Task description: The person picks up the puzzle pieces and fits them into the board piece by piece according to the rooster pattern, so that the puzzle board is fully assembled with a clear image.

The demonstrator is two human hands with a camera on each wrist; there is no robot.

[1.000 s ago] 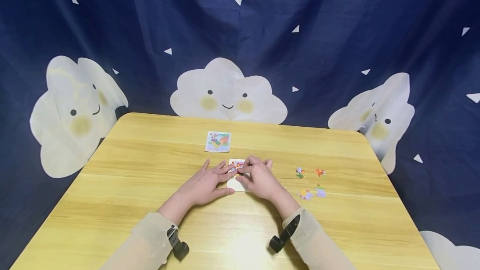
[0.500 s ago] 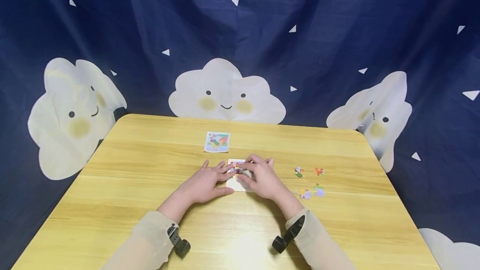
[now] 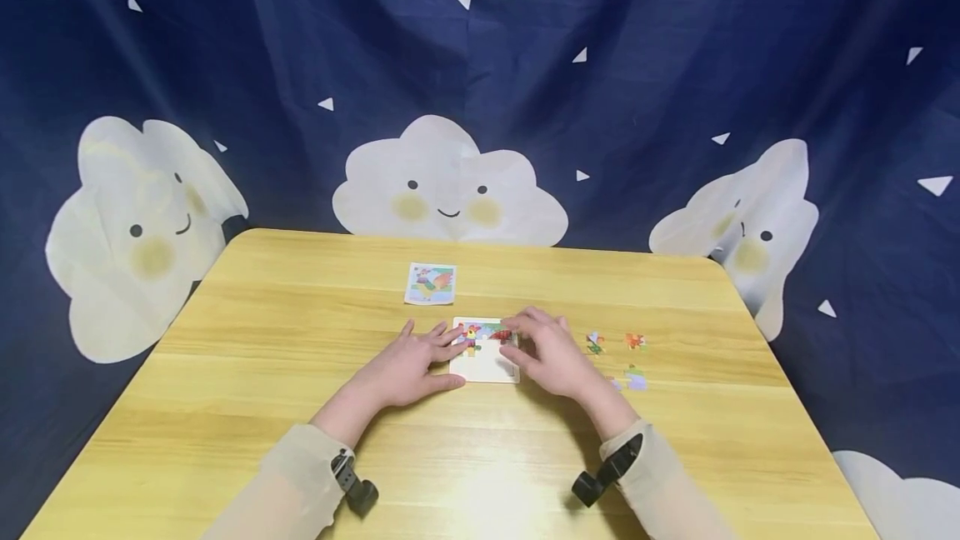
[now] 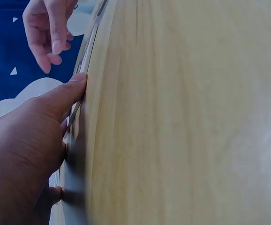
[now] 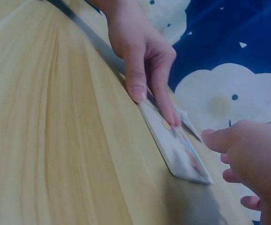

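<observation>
- A flat white board (image 5: 173, 157) lies on the wood-grain tabletop (image 5: 56, 117), with a blurred multicoloured print (image 5: 191, 154) along its far side.
- The left hand (image 5: 142, 54) reaches down from the top; its thumb touches the board's near edge and a fingertip rests on the board beside the print.
- The right hand (image 5: 255, 152), cut off by the right border, appears apart from the board, thumb extended and other fingertips showing below it.
- A pale sheet (image 5: 189, 123) shows just behind the board.
- A soft shadow (image 5: 184, 204) falls on the tabletop near the board's closest corner.
- Behind hangs a blue backdrop (image 5: 215, 37) with white clouds (image 5: 206, 89) and small triangles (image 5: 243, 45).
</observation>
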